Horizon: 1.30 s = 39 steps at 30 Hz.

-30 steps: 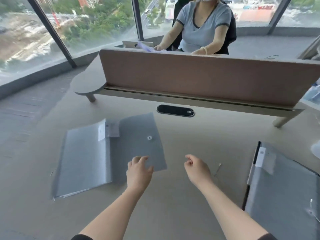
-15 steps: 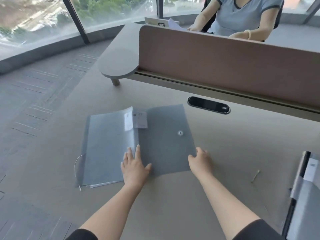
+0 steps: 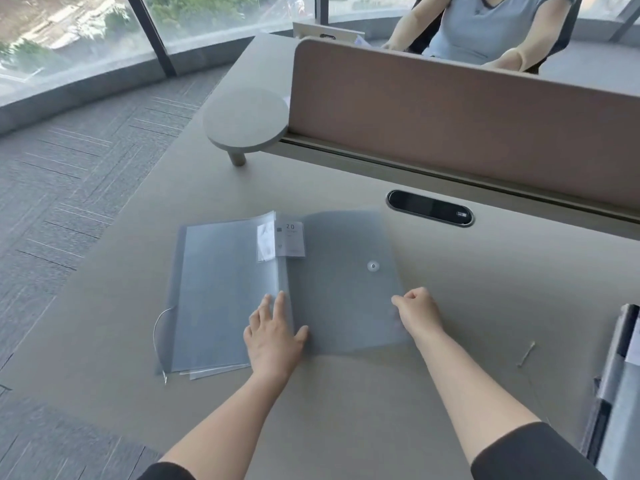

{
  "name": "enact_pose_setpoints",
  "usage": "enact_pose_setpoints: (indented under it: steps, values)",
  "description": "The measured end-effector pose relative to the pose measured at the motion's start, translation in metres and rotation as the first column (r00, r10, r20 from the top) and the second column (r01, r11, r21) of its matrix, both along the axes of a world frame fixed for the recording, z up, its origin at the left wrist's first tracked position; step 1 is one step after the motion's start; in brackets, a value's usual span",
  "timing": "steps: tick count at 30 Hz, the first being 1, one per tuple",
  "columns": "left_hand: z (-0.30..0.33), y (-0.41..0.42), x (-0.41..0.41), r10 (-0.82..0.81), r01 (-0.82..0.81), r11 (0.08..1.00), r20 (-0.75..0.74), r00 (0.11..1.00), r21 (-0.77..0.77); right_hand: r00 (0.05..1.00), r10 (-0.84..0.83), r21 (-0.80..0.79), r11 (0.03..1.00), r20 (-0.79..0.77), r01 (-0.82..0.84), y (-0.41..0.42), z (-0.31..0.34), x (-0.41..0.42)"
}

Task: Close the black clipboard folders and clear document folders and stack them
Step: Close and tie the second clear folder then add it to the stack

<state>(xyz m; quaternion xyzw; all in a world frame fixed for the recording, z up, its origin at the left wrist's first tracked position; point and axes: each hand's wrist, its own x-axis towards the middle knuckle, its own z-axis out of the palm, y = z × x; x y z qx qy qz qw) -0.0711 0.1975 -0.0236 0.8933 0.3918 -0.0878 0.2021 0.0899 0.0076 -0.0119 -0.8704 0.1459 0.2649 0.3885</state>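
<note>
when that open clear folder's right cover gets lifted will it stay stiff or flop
Probably flops: the clear folder looks like thin translucent plastic lying flat. Likely light, and apt to slide on the smooth desk, which may be why the left hand presses its spine.

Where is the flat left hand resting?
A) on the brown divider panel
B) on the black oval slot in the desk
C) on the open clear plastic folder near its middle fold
C: the left hand lies palm down on the open clear plastic folder beside its middle fold.
</note>
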Motion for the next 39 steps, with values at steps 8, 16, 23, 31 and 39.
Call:
enact_pose_setpoints:
  steps: [8, 16, 23, 31, 39]
  values:
    - [0.005, 0.002, -0.002, 0.028, -0.026, 0.998, 0.035, 0.999, -0.066, 0.984, 0.177, 0.216, 0.960, 0.017, -0.177, -0.011, 0.042, -0.001]
    - [0.037, 0.010, 0.015, 0.449, -0.289, 0.830, 0.263, 0.854, -0.476, 0.991, 0.108, 0.476, 0.869, 0.076, -0.131, -0.038, 0.082, -0.012]
    - [0.098, 0.010, 0.024, 0.523, -0.020, 0.596, 0.369, 0.768, -0.803, 0.997, 0.015, 0.676, 0.734, 0.075, -0.062, -0.066, 0.114, -0.018]
    - [0.152, -0.010, 0.036, 0.541, 0.273, 0.434, 0.491, 0.683, -0.858, 0.987, -0.017, 0.729, 0.676, 0.162, -0.108, -0.085, 0.144, -0.017]
    - [0.121, -0.050, 0.046, 0.585, 0.209, 0.230, 0.307, 0.751, -0.950, 0.954, -0.023, 0.466, 0.876, 0.299, -0.125, -0.131, 0.114, -0.020]
